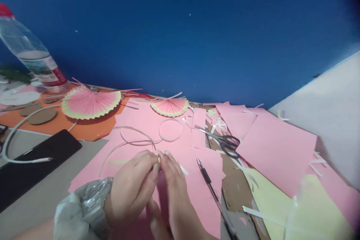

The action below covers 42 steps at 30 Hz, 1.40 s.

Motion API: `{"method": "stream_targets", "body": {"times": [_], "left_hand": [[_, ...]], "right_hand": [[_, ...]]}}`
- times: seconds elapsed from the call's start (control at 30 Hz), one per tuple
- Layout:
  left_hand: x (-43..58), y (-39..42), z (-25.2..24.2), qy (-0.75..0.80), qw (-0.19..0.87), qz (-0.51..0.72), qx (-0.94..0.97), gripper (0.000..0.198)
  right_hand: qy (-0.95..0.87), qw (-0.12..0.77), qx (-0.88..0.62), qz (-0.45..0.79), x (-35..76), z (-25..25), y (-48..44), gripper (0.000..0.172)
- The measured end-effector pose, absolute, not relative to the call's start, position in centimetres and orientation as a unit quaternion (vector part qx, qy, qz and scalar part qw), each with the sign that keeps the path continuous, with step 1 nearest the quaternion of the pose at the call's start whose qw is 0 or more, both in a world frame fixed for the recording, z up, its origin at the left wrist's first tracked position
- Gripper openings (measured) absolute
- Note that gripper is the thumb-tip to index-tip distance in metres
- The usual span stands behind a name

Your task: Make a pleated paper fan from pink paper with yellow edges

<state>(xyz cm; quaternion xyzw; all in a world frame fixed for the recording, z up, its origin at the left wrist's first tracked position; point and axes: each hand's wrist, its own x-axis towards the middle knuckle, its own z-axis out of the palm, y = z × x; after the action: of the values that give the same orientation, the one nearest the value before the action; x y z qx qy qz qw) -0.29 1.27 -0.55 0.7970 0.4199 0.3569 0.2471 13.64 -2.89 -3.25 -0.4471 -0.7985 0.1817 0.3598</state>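
We find the left hand [136,185] and right hand [176,191] side by side above a pink sheet [137,117] on the worktop [94,153]. Their fingertips meet about a small pale-yellow piece [159,160]; it lies between them, mostly hidden. The fingers of the left are curled, those of the right reach forward nearly straight; we cannot tell which grip pinches the piece. A thin looped cord [136,141] runs up to the fingertips. We record a pen [208,179] near the right hand, scissors [222,138] beyond it, and two pleated paper fans [91,103] toward the blue wall [180,37].
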Motion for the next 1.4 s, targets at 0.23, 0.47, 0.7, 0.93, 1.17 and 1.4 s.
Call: {"method": "stream_targets", "body": {"times": [0.23, 0.47, 0.7, 0.93, 1.17, 1.4], "left_hand": [[-0.5, 1.5, -0.8, 0.397, 0.256, 0.351, 0.808, 0.018], [-0.5, 1.3, -1.0, 0.404, 0.28, 0.339, 0.802, 0.021], [-0.6, 1.8, -0.5, 0.427, 0.374, 0.323, 0.757, 0.028], [-0.8, 1.5, -0.4, 0.393, 0.475, 0.353, 0.704, 0.034], [-0.9, 1.6, -0.4, 0.383, 0.481, 0.355, 0.705, 0.035], [-1.0, 1.5, -0.3, 0.36, 0.49, 0.372, 0.702, 0.034]], "right_hand": [[-0.822, 0.304, -0.475, 0.083, 13.4, -4.3, -3.1, 0.093], [-0.832, 0.287, -0.47, 0.067, 13.7, -4.4, -2.9, 0.091], [-0.833, 0.29, -0.461, 0.097, 13.5, -4.2, -2.9, 0.093], [-0.808, 0.334, -0.438, 0.21, 13.6, -3.2, -2.7, 0.082], [-0.796, 0.348, -0.44, 0.225, 13.9, -2.1, -2.8, 0.069], [-0.784, 0.378, -0.44, 0.22, 13.7, -2.1, -2.9, 0.065]]}}
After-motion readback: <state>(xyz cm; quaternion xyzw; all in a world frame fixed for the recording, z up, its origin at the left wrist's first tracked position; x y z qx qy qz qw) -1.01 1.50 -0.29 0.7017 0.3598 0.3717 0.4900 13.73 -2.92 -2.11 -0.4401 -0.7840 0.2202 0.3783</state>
